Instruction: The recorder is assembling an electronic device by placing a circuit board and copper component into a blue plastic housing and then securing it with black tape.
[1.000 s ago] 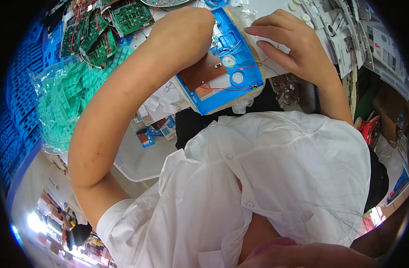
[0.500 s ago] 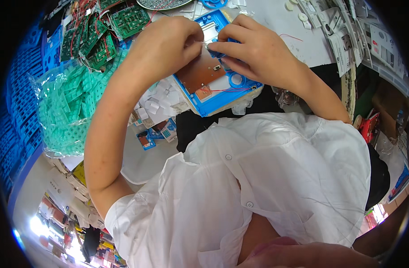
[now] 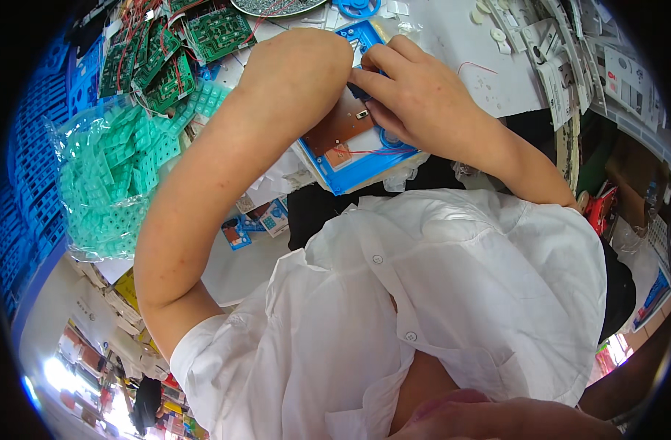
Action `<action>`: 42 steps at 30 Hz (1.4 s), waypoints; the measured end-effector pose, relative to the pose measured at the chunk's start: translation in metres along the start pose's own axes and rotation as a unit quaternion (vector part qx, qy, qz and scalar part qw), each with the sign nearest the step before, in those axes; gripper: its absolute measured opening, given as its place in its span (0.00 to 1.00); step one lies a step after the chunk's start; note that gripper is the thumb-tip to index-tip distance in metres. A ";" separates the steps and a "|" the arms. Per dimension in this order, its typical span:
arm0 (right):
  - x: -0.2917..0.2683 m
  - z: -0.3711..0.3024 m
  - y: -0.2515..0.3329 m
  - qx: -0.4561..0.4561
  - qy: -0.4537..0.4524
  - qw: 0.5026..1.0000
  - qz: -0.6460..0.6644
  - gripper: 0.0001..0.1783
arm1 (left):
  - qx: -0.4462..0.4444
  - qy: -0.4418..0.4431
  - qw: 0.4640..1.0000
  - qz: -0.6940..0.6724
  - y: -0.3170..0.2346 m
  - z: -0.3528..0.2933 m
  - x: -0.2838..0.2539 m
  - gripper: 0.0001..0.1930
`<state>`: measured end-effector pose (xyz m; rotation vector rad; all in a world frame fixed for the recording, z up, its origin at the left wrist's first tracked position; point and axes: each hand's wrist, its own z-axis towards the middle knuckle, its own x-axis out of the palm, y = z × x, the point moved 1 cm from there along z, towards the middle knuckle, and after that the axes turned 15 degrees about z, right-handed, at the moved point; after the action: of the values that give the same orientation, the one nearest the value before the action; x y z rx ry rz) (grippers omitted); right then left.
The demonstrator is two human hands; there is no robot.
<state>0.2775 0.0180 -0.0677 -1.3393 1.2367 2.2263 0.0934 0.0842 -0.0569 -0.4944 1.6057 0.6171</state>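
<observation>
A blue plastic casing (image 3: 340,178) lies in front of me with a brown circuit board (image 3: 337,130) inside it. Thin red wires run across the casing's near end. Over the casing's left side bends my left hand (image 3: 300,73), its back toward me and its fingers hidden behind it. My right hand (image 3: 417,86) is closed above the casing's right side, thumb and forefinger close together at the left hand's edge. What they pinch is too small and covered to name. A dark blue part shows just beneath the right fingertips.
Green circuit boards (image 3: 216,35) with red wires are piled at the far left, beside a clear bag of green rubber keypads (image 3: 104,180). A round metal tray (image 3: 280,6) sits at the back. White plastic panels (image 3: 551,70) crowd the right side.
My left hand has turned over and moved right, so its fingers no longer show. The right hand stays close to it, and the casing has shifted slightly to the right.
</observation>
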 end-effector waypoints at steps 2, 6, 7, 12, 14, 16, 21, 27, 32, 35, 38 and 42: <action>0.002 0.002 0.002 0.016 0.007 1.000 -0.014 0.18 | -0.028 -0.042 0.999 -0.004 -0.001 -0.005 0.008 0.05; 0.003 0.000 0.002 0.027 0.018 0.999 0.011 0.25 | -0.036 -0.042 0.973 -0.222 0.014 -0.012 0.007 0.09; 0.003 -0.001 0.001 0.024 0.017 0.999 0.014 0.25 | -0.044 -0.015 0.968 -0.245 0.011 -0.016 0.002 0.09; -0.002 -0.005 -0.003 -0.018 -0.013 0.999 0.037 0.20 | -0.076 -0.069 0.963 -0.250 0.001 -0.023 0.015 0.07; -0.001 -0.007 -0.004 -0.030 -0.027 0.998 0.039 0.21 | -0.076 -0.142 0.952 -0.260 0.000 -0.031 0.022 0.05; -0.003 -0.009 -0.005 -0.031 -0.023 0.998 0.048 0.22 | -0.084 -0.158 0.962 -0.207 -0.002 -0.048 0.019 0.04; -0.003 -0.008 -0.003 -0.030 -0.008 0.999 0.031 0.25 | -0.066 -0.259 0.958 -0.104 -0.007 -0.084 0.030 0.08; 0.001 -0.005 0.004 -0.025 0.005 0.999 -0.034 0.26 | -0.072 -0.285 0.951 -0.093 -0.021 -0.091 0.031 0.09; -0.002 -0.007 -0.002 -0.027 0.010 1.000 0.004 0.23 | -0.077 -0.268 0.952 -0.128 -0.027 -0.083 0.034 0.08; -0.017 -0.016 -0.008 -0.023 -0.064 0.992 0.107 0.23 | -0.077 -0.268 0.951 -0.130 -0.028 -0.086 0.039 0.09; -0.032 -0.022 -0.014 -0.007 -0.064 0.993 0.094 0.22 | -0.087 -0.283 0.947 -0.128 -0.030 -0.089 0.043 0.10; -0.026 -0.028 -0.014 -0.006 -0.038 0.997 0.067 0.22 | -0.095 -0.281 0.943 -0.148 -0.032 -0.095 0.042 0.13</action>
<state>0.3164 0.0096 -0.0600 -1.1954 1.3236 2.3567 0.0367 -0.0005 -0.0952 -0.6215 0.9133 0.6171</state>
